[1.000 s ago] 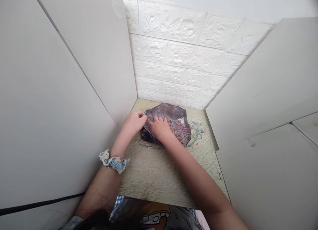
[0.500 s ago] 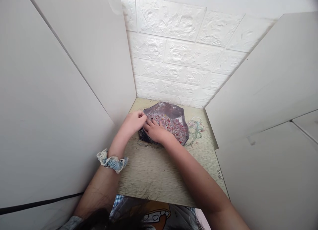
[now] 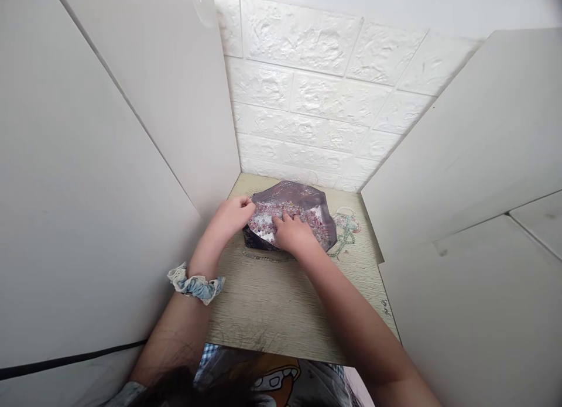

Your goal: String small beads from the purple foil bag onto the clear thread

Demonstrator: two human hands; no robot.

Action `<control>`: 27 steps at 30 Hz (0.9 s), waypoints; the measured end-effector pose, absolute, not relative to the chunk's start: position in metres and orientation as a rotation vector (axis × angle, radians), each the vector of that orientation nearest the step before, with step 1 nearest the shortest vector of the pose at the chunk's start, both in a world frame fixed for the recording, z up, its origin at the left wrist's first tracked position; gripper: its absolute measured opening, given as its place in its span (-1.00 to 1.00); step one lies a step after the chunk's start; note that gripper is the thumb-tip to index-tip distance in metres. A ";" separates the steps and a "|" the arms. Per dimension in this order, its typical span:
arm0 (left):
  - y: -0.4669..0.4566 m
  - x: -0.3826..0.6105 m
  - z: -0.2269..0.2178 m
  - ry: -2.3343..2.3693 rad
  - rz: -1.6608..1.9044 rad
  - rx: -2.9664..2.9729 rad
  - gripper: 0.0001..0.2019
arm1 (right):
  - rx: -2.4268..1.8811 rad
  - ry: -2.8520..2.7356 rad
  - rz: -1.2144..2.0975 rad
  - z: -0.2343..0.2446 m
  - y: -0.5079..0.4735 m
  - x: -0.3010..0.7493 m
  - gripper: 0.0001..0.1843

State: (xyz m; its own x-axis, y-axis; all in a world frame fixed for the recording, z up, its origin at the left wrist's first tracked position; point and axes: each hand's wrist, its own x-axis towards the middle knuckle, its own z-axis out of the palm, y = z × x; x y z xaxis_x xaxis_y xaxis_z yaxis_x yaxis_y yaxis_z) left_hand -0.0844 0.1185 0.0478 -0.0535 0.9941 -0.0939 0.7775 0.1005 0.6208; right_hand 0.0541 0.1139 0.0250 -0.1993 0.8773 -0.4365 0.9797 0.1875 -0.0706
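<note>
At the pale wood-grain tabletop's far end lies a shiny grey pouch of tiny pink-and-white beads. The left hand pinches its left rim, apparently steadying it; the right hand's spread fingers touch the beads.

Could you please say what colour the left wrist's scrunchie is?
The scrunchie is light blue with cream edging, seen in the head view.

Glossy container, glassy-looking beads, wood-grain tabletop, rough wall, cloth scrunchie
</note>
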 end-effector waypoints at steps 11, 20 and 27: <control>0.118 -0.081 0.050 1.886 0.531 1.737 -0.85 | 1.244 2.642 -0.680 0.029 0.113 0.049 -0.40; 0.116 -0.083 0.050 1.883 0.528 1.743 -0.85 | 1.448 2.363 -0.529 0.044 0.109 0.051 -0.53; 0.117 -0.084 0.050 1.910 0.507 1.734 -0.84 | 1.618 2.615 -0.234 0.035 0.112 0.044 -0.61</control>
